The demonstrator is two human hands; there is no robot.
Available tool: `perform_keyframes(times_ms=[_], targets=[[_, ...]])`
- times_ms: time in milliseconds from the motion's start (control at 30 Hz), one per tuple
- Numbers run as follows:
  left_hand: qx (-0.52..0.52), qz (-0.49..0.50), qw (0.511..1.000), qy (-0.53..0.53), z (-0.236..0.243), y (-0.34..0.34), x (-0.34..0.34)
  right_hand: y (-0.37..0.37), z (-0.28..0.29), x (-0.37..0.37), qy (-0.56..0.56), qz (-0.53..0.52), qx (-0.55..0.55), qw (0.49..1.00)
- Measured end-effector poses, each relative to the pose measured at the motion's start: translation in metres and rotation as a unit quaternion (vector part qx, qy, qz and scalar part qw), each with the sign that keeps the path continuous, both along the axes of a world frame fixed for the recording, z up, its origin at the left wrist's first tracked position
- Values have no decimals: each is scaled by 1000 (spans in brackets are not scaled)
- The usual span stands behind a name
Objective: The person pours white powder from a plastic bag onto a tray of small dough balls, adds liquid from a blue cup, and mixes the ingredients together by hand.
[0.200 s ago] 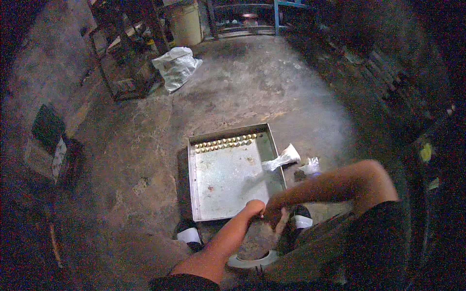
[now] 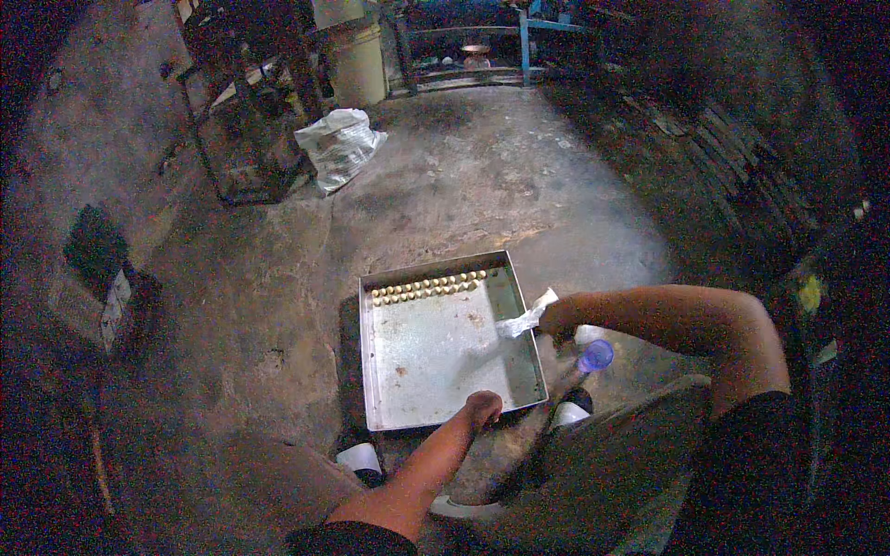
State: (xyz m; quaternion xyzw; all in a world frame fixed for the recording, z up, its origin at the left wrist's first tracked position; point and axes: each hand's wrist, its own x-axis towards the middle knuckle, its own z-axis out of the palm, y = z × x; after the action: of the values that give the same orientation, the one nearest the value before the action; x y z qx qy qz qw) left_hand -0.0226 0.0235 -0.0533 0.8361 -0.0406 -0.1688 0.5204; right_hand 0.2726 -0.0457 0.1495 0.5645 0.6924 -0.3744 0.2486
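A square metal tray [image 2: 436,357] lies on the floor, with two rows of small pale round pieces [image 2: 428,285] along its far end. My left hand [image 2: 484,408] is closed at the tray's near edge; whatever it holds is too small to make out. My right hand [image 2: 558,318] is at the right edge, beside a crumpled white plastic bag [image 2: 522,320] that lies over the rim; its fingers are dark and partly hidden. Just right of it are a translucent purple cup [image 2: 595,355] and a small white item [image 2: 587,334].
My sandalled feet [image 2: 358,457] flank the tray's near side. A white sack [image 2: 338,148] stands beyond, near a dark metal frame [image 2: 209,148] and a cream bucket [image 2: 357,65]. A blue stand [image 2: 525,46] is at the back, a dark box [image 2: 97,241] at left.
My right hand has left my left hand and moved up and right to the white bag. The purple cup shows more fully. The view has shifted slightly.
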Motion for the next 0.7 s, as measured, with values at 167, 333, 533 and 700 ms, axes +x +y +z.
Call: perform_keyframes(times_ms=[167, 333, 533, 700], targets=[[247, -70, 954, 156, 20, 7, 20, -2, -37, 21, -79, 11, 178, 981], [295, 12, 937, 189, 38, -9, -8, 1, -48, -21, -142, 103, 195, 965], [119, 2, 965, 233, 66, 2, 22, 28, -109, -2, -131, -6, 114, 985], [144, 11, 980, 135, 29, 33, 66, 79, -142, 11, -121, 220, 227, 941]])
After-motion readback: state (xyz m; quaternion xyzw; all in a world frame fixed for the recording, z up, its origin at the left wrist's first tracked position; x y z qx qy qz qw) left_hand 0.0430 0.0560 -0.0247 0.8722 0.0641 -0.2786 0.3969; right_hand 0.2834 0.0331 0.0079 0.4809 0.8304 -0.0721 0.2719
